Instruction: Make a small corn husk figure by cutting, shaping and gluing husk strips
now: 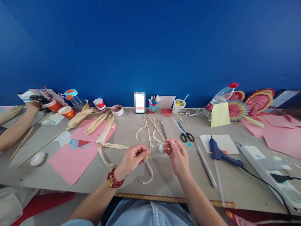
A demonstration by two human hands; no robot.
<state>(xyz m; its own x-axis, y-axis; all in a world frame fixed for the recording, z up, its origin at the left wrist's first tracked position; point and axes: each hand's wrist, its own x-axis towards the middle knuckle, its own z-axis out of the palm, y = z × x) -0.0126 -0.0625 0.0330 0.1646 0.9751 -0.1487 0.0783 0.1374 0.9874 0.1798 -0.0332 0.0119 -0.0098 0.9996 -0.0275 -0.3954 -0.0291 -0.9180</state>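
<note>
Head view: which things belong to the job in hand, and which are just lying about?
Likely job: pale husk strip, pinched by left hand; white disc beside right hand.

Likely lying about: plastic bottle, pleated paper fans, tape roll.

So it's just the one cam here, worn on the head, facing forward and tipped down. It looks over the desk (169,183) from the near side: blue shirt (150,215) right at the bottom, blue wall (150,47) straight ahead filling roughly the top half. Left hand (133,158) and right hand (178,155) sit close to the lens, just below centre. Pretty wide view too, catching another person's forearm (17,127) far left and a power strip (263,168) far right.
</note>
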